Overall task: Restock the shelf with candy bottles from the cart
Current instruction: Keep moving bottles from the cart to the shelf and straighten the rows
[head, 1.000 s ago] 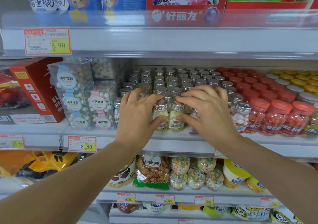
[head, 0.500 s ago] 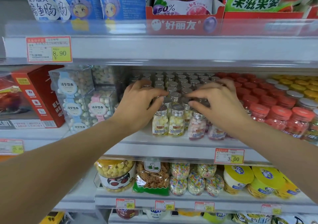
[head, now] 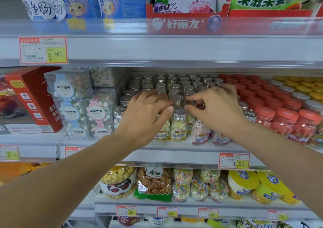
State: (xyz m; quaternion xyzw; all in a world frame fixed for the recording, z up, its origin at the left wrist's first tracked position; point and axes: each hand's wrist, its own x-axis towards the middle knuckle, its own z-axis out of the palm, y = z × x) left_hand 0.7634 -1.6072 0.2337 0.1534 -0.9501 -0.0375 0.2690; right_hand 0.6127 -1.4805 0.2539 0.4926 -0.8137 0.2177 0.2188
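Several small candy bottles with silver caps (head: 178,128) stand in tight rows on the middle shelf (head: 174,155). Those at the front hold yellow or pink candy. My left hand (head: 148,112) lies over the caps on the left side of the group, fingers spread and its thumb beside a front bottle's cap. My right hand (head: 215,110) rests on the caps to the right, forefinger and thumb pointing left toward a cap in the middle. Neither hand lifts a bottle. The cart is out of view.
Red-capped jars (head: 286,122) crowd the shelf to the right, with yellow-capped ones behind. Clear candy boxes (head: 83,112) and a red carton (head: 35,94) stand to the left. The upper shelf edge (head: 174,49) hangs close above. Bags and tubs (head: 153,184) fill the shelf below.
Both hands have moved from the front bottles deeper into the shelf, over the rows behind. The front yellow and pink bottles now stand uncovered.
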